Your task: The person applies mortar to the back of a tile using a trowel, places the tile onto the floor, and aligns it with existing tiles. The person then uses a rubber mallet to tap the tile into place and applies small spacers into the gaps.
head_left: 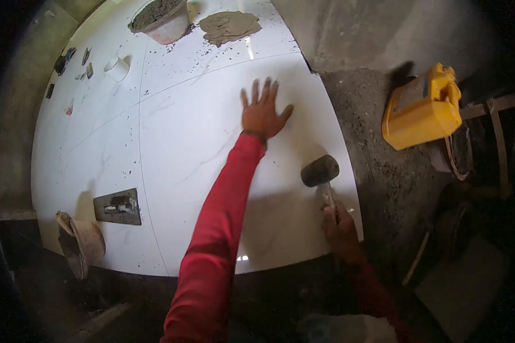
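My left hand lies with fingers spread on a large white marbled tile, its arm in a red sleeve reaching across. In my right hand is the handle of a rubber mallet, fingers wrapped round it. The mallet's dark head is over the right part of the same tile; whether it touches the surface I cannot tell. Thin joints part this tile from its neighbours on the left and at the back.
A bucket of grey mortar and a flat mortar heap sit at the back. On the left are a white cup, a flat trowel and another bucket. A yellow jerrycan stands on rough ground at right, beside the wall.
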The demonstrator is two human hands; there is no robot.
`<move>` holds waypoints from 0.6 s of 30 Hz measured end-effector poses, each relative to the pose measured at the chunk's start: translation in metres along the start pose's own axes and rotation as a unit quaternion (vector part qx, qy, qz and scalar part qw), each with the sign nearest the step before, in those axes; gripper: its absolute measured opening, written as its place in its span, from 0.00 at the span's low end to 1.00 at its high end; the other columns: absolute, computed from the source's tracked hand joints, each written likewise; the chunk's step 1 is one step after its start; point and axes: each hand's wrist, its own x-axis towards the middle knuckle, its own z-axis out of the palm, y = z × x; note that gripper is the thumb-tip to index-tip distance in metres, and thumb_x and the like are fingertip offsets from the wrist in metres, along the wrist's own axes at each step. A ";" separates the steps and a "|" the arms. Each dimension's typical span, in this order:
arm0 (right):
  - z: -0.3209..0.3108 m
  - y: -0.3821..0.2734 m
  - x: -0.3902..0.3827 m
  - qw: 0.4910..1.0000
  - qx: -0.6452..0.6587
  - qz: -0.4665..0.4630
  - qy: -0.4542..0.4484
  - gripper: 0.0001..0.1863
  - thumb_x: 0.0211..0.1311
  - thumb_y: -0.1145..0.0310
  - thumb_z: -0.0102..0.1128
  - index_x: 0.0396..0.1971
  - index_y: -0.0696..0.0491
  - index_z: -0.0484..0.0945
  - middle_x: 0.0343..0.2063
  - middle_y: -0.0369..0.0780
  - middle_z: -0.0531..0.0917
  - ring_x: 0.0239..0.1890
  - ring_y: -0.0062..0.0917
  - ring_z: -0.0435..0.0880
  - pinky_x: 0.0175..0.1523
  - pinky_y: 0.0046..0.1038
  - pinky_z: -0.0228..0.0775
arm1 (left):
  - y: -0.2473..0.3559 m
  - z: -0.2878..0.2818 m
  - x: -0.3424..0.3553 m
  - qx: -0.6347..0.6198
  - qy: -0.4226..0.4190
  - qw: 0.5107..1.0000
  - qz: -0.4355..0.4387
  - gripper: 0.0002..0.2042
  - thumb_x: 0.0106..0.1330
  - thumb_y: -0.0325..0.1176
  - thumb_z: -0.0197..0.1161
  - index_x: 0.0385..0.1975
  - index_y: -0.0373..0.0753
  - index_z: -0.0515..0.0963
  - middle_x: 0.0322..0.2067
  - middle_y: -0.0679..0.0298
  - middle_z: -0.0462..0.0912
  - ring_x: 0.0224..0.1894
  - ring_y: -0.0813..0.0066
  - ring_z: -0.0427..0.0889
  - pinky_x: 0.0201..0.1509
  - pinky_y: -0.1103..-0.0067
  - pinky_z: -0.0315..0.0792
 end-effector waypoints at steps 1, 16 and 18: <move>0.003 -0.003 0.007 1.000 0.001 -0.002 -0.008 0.15 0.72 0.60 0.44 0.42 0.56 0.73 0.22 0.37 0.75 0.25 0.20 0.74 0.32 0.29 0.68 | -0.004 0.008 0.022 0.003 -0.004 1.000 0.001 0.37 0.65 0.61 0.45 0.68 0.43 0.56 0.70 0.60 0.54 0.73 0.55 0.47 0.72 0.51 0.38; -0.013 -0.002 0.046 0.936 -0.260 -0.213 0.106 0.12 0.70 0.66 0.47 0.44 0.58 0.70 0.26 0.49 0.80 0.23 0.41 0.81 0.30 0.35 0.73 | 0.003 0.062 0.115 -0.015 0.039 0.999 0.029 0.32 0.68 0.56 0.42 0.67 0.44 0.57 0.69 0.61 0.55 0.72 0.61 0.49 0.72 0.49 0.38; -0.011 -0.029 0.037 0.982 -0.169 -0.059 0.053 0.12 0.69 0.66 0.48 0.44 0.59 0.69 0.26 0.53 0.79 0.26 0.48 0.80 0.30 0.38 0.72 | -0.003 0.063 0.115 -0.004 0.027 0.999 0.021 0.33 0.67 0.56 0.43 0.67 0.44 0.57 0.69 0.61 0.56 0.72 0.60 0.50 0.71 0.46 0.36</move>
